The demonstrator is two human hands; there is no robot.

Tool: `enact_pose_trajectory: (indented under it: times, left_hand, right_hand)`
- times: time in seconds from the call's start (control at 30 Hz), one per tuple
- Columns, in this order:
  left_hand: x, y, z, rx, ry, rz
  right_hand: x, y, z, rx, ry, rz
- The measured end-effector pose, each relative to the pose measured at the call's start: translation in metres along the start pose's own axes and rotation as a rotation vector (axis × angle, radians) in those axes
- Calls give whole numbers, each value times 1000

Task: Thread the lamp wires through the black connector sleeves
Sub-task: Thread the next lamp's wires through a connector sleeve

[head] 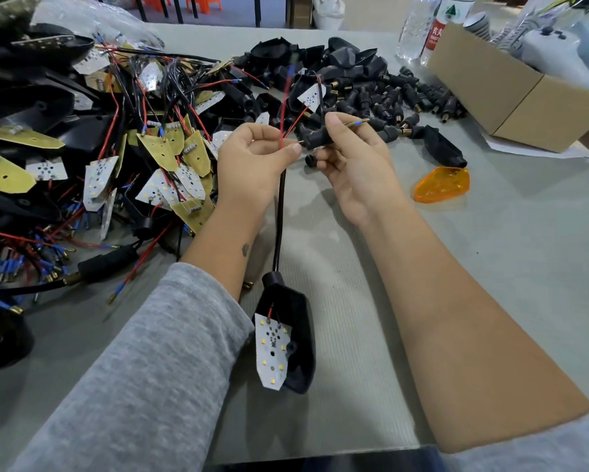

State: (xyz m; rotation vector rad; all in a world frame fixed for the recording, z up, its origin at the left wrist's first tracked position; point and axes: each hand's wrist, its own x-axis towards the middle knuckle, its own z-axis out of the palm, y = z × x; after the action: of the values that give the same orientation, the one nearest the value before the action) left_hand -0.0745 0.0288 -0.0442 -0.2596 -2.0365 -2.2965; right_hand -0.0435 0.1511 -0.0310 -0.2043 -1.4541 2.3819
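Left hand (252, 158) — fingers curled, thumb and forefinger pinching the red lamp wires (288, 129) where they leave the black cable (279, 219).
Right hand (349, 158) — grips a black connector sleeve (317, 137), its end just beside the left thumb tip; a brass-tipped, blue-collared terminal (356, 123) juts out past the forefinger.
Lamp housing (293, 338) — black, hanging at the cable's lower end between the forearms, a white LED board (272, 352) with yellow dots in its face.
Loose sleeves (409, 100) — heap of black pieces on the grey table (490, 267), beyond the hands.
Wired boards and housings (116, 148) — tangled pile, left.
Orange lens (441, 183) — flat on the table, right of the hands.
Cardboard box (511, 97) — far right, with water bottles (429, 25) behind.
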Motion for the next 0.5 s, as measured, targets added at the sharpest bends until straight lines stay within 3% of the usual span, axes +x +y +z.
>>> enact_pose_trajectory:
  times: [0.5]
  left_hand:
    - [2, 0, 1, -27, 19, -32]
  right_hand:
    - [3, 0, -2, -91, -42, 146]
